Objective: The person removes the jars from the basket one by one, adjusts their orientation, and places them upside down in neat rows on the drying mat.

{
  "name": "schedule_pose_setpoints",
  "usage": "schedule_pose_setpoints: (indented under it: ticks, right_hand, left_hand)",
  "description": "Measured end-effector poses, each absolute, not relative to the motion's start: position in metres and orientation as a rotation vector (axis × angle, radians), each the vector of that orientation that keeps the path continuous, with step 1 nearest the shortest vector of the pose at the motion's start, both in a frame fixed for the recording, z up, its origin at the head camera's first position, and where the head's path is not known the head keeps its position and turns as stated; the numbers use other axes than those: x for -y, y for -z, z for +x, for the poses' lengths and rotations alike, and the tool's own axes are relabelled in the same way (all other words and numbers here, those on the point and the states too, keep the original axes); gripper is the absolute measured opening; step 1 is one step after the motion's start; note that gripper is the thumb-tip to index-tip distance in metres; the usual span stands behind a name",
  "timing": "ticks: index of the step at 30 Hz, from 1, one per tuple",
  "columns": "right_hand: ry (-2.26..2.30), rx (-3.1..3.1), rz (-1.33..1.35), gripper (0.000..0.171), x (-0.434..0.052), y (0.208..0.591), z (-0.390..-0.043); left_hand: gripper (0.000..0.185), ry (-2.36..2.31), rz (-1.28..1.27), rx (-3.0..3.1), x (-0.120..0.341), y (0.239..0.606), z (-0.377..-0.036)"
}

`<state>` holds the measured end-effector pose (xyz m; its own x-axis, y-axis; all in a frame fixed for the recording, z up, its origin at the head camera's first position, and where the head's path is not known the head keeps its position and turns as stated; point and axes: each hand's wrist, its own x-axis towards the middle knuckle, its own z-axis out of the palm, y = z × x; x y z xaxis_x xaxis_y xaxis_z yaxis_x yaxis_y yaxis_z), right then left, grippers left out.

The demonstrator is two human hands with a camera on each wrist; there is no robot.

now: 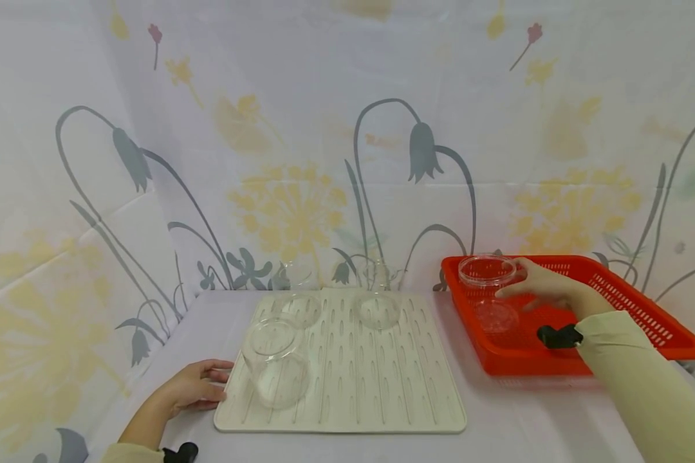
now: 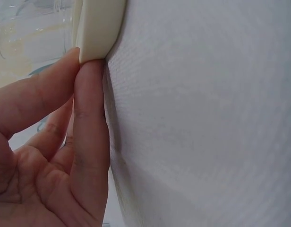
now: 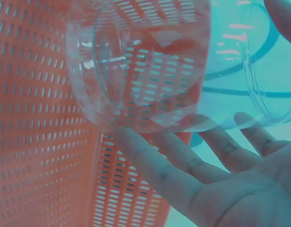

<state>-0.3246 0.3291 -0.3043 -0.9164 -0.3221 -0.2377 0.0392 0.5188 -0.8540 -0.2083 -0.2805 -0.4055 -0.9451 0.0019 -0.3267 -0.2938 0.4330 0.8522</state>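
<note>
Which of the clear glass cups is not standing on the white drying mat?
The cup in the red basket, at the right hand. The three other cups stand on the mat.

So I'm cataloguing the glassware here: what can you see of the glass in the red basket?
The clear glass looks like a plain, empty tumbler. It stands upright with its round rim up, in the left part of the red perforated basket. The right hand holds its side, fingers curved against it.

Four clear cups (image 1: 277,363), one mat (image 1: 382,386), one basket (image 1: 643,308)
</note>
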Motion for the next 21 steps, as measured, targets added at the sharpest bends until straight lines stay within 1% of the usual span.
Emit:
schedule_pose_setpoints:
  ticks: [8, 15, 21]
  right_hand:
    - [1.401, -2.436, -0.279, 0.085, -0.323, 0.294, -0.318]
    - [1.389, -2.492, -0.274, 0.090, -0.319, 0.288, -0.307]
    - [1.376, -2.579, -0.307, 0.087, -0.316, 0.285, -0.297]
  left_hand:
    - [0.060, -1.528, -0.227, -2.406, 0.281, 0.404, -0.207]
    - [0.061, -1.530, -0.218, -2.400, 0.282, 0.404, -0.206]
    - [0.061, -1.542, -0.187, -2.390, 0.284, 0.405, -0.207]
